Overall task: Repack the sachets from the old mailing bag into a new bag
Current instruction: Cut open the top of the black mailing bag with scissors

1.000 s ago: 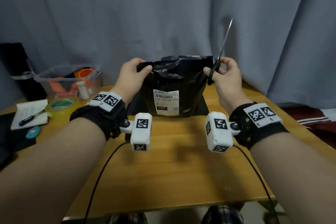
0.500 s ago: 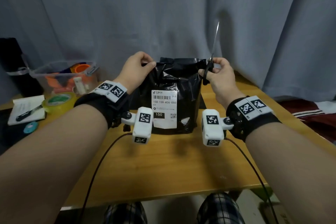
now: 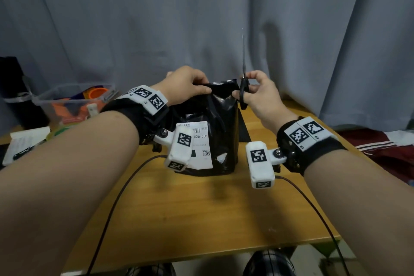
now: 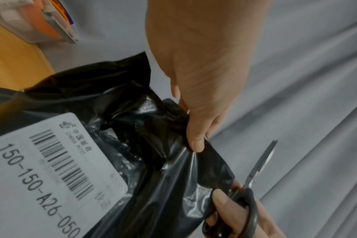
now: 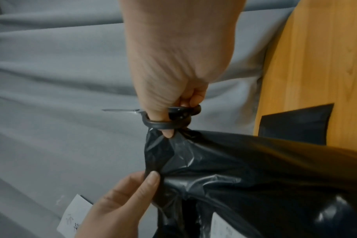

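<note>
While both hands work at its top, the scene reads as follows.

Old bag: a black glossy plastic mailing bag (image 3: 215, 132) stands upright on the wooden table (image 3: 201, 208), towards the far middle, its top edge gathered and crumpled between the two hands.

Label: a white rectangular shipping label (image 3: 200, 141) with a barcode and the printed code 150-150-A26-050 is stuck on the near face of the bag; a wrist camera covers its left part in the head view.

Left hand: the left hand (image 3: 186, 87) pinches the top left of the bag, thumb on the near side and fingers curled over the far side.

Right hand: the right hand (image 3: 259, 94) has its thumb through one loop of a pair of black-handled metal scissors (image 3: 244, 87) and fingers curled round the other; the thumb tip also presses on the top right corner of the bag.

Scissors: the blades are together and point straight up, against the curtain, just right of the bag's top.

Flat bag: a flat black plastic sheet (image 5: 296, 124), seemingly another bag, lies on the table behind the standing one.

Left side: a clear plastic storage box (image 3: 71, 103) with orange items sits at the far left; nearer lies white paper (image 3: 26, 141) with a black pen (image 3: 24, 152) on it.

Backdrop: a grey pleated curtain (image 3: 156, 18) hangs behind the table.

Sachets: not visible; whether they are inside the bag cannot be told.
</note>
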Available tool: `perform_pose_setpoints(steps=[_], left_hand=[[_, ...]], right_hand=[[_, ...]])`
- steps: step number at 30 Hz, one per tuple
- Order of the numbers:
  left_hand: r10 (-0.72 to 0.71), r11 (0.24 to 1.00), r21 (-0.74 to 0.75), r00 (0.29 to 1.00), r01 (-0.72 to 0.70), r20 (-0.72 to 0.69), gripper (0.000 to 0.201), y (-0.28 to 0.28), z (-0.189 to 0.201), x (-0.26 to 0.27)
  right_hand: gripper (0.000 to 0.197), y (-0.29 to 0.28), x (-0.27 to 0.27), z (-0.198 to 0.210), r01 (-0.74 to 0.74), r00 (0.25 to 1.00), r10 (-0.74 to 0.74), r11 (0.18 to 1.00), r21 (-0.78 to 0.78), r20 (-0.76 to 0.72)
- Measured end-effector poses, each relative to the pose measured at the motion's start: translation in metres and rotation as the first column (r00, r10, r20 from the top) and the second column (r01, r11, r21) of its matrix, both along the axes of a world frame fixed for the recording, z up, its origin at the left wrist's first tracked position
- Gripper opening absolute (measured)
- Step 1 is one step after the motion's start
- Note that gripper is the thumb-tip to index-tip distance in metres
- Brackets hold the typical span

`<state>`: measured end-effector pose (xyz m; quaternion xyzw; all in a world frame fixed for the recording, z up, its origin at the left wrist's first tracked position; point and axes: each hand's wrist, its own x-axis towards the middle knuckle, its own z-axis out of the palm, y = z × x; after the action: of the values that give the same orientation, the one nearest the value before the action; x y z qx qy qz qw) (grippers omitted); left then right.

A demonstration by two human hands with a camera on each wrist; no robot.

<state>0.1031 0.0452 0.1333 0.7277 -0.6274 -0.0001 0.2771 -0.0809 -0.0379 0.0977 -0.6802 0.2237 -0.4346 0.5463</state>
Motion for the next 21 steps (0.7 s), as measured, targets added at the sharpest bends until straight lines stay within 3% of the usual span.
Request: perform_pose_setpoints(steps=[7, 11, 16, 21], left_hand=[[-0.058, 0.994, -0.099, 0.997, 0.052, -0.052, 0.012, 0.002, 0.006, -0.002], [-0.056, 0.993, -0.107, 0.998, 0.055, -0.012, 0.013, 0.012, 0.021, -0.002], [-0.031, 0.991, -0.129, 1.0, 0.031, 0.006, 0.014, 0.028, 0.035, -0.002], [0.056, 0.998, -0.044, 0.979, -0.049, 0.194, 0.019, 0.03, 0.021, -0.011]], right_hand=[[0.043, -0.003, -0.006, 0.017, -0.101, 0.979, 0.09, 0.994, -0.048, -0.184], [0.039, 0.006, -0.007, 0.028, -0.187, 0.965, 0.175, 0.981, -0.049, -0.195], [0.037, 0.019, -0.004, 0.038, -0.185, 0.972, 0.177, 0.982, -0.044, -0.154], [0.038, 0.024, 0.0, 0.029, -0.16, 0.953, 0.136, 0.985, -0.069, -0.272]])
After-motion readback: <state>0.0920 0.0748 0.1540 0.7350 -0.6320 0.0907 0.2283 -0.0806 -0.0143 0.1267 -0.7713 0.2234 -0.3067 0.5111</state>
